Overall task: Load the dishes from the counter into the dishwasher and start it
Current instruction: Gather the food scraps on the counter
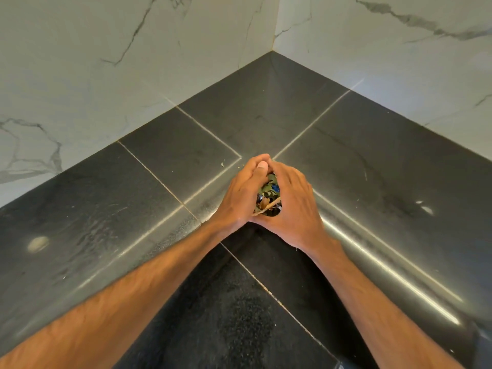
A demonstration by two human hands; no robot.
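Observation:
My left hand [241, 194] and my right hand [294, 209] are cupped together over the inner corner of a dark stone counter [159, 166]. Between them they hold a small heap of green and brown leaf scraps with a twig [269, 197]; something blue shows among the scraps. Fingertips of both hands meet at the far side of the heap. No dishes and no dishwasher appear in the head view.
The L-shaped counter runs into a corner of white marble-patterned wall [274, 22]. A few tiny crumbs [222, 164] lie just left of my hands. A wet patch [90, 230] glistens on the left stretch. Below the counter edge is dark speckled floor [239, 315].

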